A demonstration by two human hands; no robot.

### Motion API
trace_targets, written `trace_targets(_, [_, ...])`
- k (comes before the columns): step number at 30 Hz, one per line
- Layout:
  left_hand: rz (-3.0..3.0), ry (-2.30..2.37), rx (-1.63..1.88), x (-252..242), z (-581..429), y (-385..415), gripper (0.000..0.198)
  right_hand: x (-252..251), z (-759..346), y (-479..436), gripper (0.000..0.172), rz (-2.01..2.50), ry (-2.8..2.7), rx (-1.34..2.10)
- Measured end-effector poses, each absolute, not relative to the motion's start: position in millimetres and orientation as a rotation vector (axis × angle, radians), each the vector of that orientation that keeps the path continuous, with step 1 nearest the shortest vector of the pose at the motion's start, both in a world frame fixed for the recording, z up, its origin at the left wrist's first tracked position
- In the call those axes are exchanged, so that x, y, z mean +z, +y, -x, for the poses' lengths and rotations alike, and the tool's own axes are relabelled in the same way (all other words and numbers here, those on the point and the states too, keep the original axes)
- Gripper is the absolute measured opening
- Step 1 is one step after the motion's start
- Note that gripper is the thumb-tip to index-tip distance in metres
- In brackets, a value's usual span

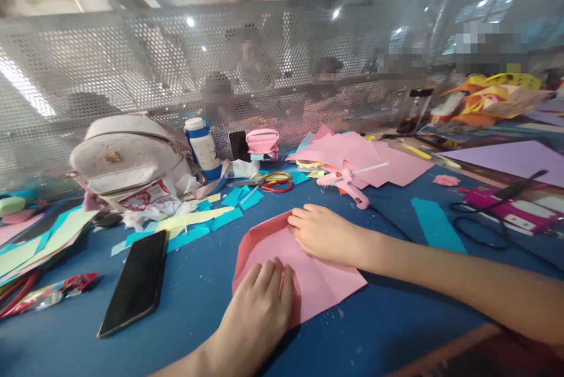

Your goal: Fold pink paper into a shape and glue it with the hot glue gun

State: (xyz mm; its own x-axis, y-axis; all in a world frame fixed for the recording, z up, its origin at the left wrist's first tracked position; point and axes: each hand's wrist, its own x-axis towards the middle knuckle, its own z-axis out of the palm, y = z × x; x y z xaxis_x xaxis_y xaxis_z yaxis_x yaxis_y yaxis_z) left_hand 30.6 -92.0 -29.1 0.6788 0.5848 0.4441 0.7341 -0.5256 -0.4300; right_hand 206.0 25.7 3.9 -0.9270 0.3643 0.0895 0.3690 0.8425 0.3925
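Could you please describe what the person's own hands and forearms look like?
Both the left hand and the right hand are bare, without gloves. No ring, bracelet or watch shows, and no sleeve covers the visible parts of the left forearm or right forearm.

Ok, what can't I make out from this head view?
In the head view:
Pink paper sheet: parts beneath the left bare hand and right bare hand, which cover them.
Purple paper sheet: right end, cut off by the picture's edge.
Shiny red wrapper: any lettering, blurred.

white lights (336, 13) glare through haze, soft shadows fall on the blue table (198, 312), and edges look stretched.
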Motion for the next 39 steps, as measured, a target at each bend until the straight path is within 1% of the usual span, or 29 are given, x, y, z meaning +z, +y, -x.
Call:
trace_targets(5, [2.281, -1.016, -0.340, -31, -32, -94, 0.037, 3, -206, 22, 0.014, 0.635, -3.016, -0.651])
trace_targets(8, [2.279, -1.032, -0.340, -32, -31, -92, 0.037, 12, -207, 22, 0.015, 0.616, -3.050, -0.604])
trace_targets(10, [2.277, -1.052, -0.377, -31, -29, -87, 0.030, 24, -207, 24, 0.019, 0.602, -3.048, -0.564])
trace_targets(13, [2.313, -1.046, -0.459, -28, -23, -75, 0.015, 49, -210, 28, 0.026, 0.704, -2.868, -0.551])
trace_targets(14, [2.322, -1.029, -0.483, -26, -22, -71, 0.013, 57, -212, 29, 0.027, 0.763, -2.780, -0.530])
trace_targets(17, [2.305, -1.008, -0.556, -22, -18, -62, 0.019, 68, -218, 32, 0.025, 0.906, -2.614, -0.425])
trace_targets(20, [2.399, -1.106, -0.614, -16, -14, -59, 0.023, 61, -226, 34, 0.022, 1.043, -2.611, -0.343])
trace_targets(22, [2.549, -1.156, -0.638, -8, -7, -58, 0.021, 50, -233, 36, 0.025, 1.163, -2.644, -0.263])
trace_targets(24, [2.654, -1.203, -0.707, 5, 3, -55, 0.016, 40, -239, 36, 0.033, 1.255, -2.683, -0.110])
trace_targets(26, [2.619, -1.313, -0.826, 19, 16, -48, 0.016, 34, -244, 37, 0.037, 1.280, -2.709, 0.095])
trace_targets(29, [2.498, -1.541, -1.000, 31, 38, -31, 0.017, 27, -246, 39, 0.033, 1.217, -2.721, 0.357])
trace_targets(33, [2.462, -1.886, -1.241, 16, 65, -1, 0.018, 15, -245, 48, 0.030, 1.116, -2.669, 0.501])
trace_targets(36, [2.468, -1.970, -1.209, -2, 76, 16, 0.022, 2, -245, 54, 0.031, 1.061, -2.599, 0.598])
trace_targets(39, [2.453, -1.956, -1.198, -5, 71, 18, 0.022, -9, -247, 57, 0.031, 1.050, -2.538, 0.668])
